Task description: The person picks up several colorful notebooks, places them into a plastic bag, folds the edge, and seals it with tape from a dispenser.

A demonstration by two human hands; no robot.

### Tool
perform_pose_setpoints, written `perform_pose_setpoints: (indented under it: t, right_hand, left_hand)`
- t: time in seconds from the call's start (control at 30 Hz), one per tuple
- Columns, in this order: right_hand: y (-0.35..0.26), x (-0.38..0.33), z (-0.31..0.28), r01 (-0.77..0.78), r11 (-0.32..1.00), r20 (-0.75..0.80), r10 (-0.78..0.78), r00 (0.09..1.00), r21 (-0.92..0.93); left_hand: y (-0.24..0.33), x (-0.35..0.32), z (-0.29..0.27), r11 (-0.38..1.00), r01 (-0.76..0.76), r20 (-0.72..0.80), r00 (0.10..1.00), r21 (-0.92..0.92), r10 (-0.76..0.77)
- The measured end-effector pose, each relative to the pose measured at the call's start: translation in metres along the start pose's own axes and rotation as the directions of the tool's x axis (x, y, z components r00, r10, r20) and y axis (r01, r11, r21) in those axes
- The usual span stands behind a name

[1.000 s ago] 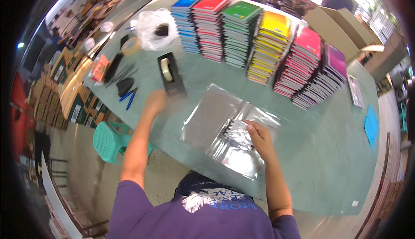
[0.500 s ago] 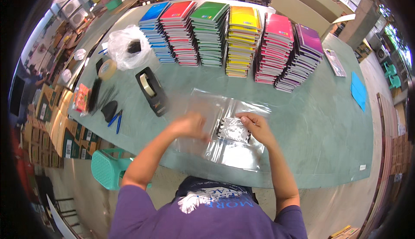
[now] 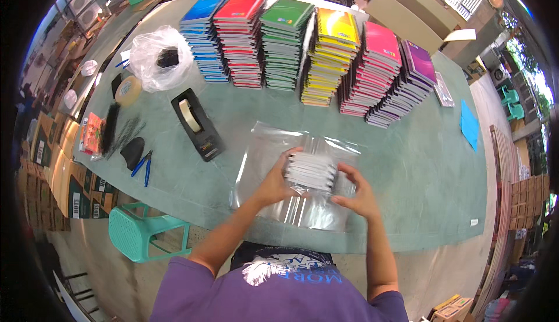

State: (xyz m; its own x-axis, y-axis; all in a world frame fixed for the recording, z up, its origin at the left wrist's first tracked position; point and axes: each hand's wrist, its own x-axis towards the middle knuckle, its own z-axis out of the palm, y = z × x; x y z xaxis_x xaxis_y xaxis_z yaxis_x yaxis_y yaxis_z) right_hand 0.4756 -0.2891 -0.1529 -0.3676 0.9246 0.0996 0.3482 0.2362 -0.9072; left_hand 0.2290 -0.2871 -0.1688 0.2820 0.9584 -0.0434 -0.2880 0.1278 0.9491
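Note:
In front of me a small white ribbed bundle (image 3: 310, 171) with dark edges sits over flat clear plastic sleeves (image 3: 265, 147); motion blurs it and I cannot tell its kind. My left hand (image 3: 276, 181) wraps round the bundle's left end, fingers at its far side and thumb at its near side. Beside the right end, my right hand (image 3: 360, 195) is curved with thumb and fingers apart. Whether its fingertips touch the bundle is hard to make out.
Spiral notebooks in tall stacks, such as the green stack (image 3: 285, 45), line the far side. A black tape dispenser (image 3: 198, 127), blue-handled pliers (image 3: 143, 167), a tape roll (image 3: 128, 90) and a plastic bag (image 3: 160, 60) lie left. An open carton (image 3: 404, 16) stands far right.
My left hand has come in from the left onto the bundle. The right hand has let go of its upper right corner and spread its fingers. The bundle now looks white and ribbed.

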Motion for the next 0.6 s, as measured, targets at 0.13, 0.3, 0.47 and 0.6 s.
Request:
perform_pose_setpoints:
  t: [0.13,0.3,0.47,0.6]
  right_hand:
    - [-0.028,0.021,0.069,-0.074,0.946,-0.182,0.137,0.974,0.316]
    - [-0.032,0.026,0.07,0.101,0.901,-0.408,0.089,0.909,0.421]
    - [-0.034,0.023,0.063,0.083,0.906,-0.387,0.093,0.917,0.416]
    - [-0.063,0.01,0.021,0.237,0.902,-0.47,-0.044,0.881,0.36]
  left_hand:
    - [0.014,0.021,0.001,0.948,-0.15,0.117,0.986,0.281,0.121]
    - [0.017,0.015,0.024,0.91,-0.25,-0.029,0.961,0.33,0.274]
    - [0.012,0.015,0.034,0.944,-0.207,-0.139,0.959,0.258,0.248]
    - [0.106,0.016,0.027,0.714,-0.392,0.078,0.899,0.58,0.43]
